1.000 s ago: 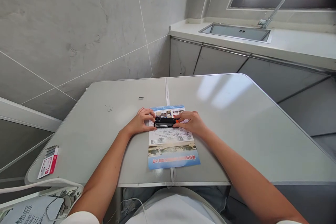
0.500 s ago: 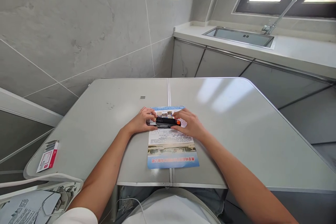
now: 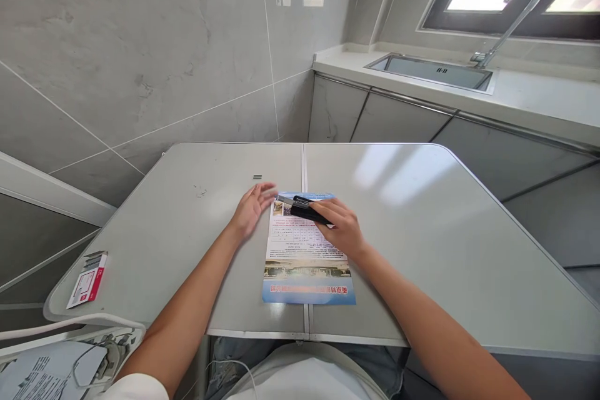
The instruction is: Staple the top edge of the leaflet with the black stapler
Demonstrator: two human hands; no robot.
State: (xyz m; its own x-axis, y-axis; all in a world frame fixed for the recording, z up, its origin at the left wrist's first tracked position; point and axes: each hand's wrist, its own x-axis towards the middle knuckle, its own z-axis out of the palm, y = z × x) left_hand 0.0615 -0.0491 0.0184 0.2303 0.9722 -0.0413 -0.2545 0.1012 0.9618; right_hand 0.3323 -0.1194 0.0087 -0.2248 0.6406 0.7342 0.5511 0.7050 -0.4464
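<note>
A black stapler (image 3: 307,209) is in my right hand (image 3: 342,225), gripped at its right end and held at a slant over a printed leaflet (image 3: 307,269). Its metal part points up and left. My left hand (image 3: 253,209) is open, fingers stretched toward the stapler's left tip and slightly smeared by motion; whether they touch it I cannot tell. The leaflet lies flat across the table's middle seam, its blue end with red lettering nearest me. Just beyond my left hand lie small strips of staples (image 3: 257,176).
The grey table (image 3: 445,262) stands against a tiled wall. A red and white box (image 3: 88,281) with grey strips at its top end lies on the left. A white rack (image 3: 117,325) with a cable and printed bag sits at lower left. Behind right is a counter sink (image 3: 431,72) with a tap (image 3: 525,6).
My left hand has let go of the stapler and opened to the left. My right hand has turned and tilted the stapler, so its orange part no longer shows.
</note>
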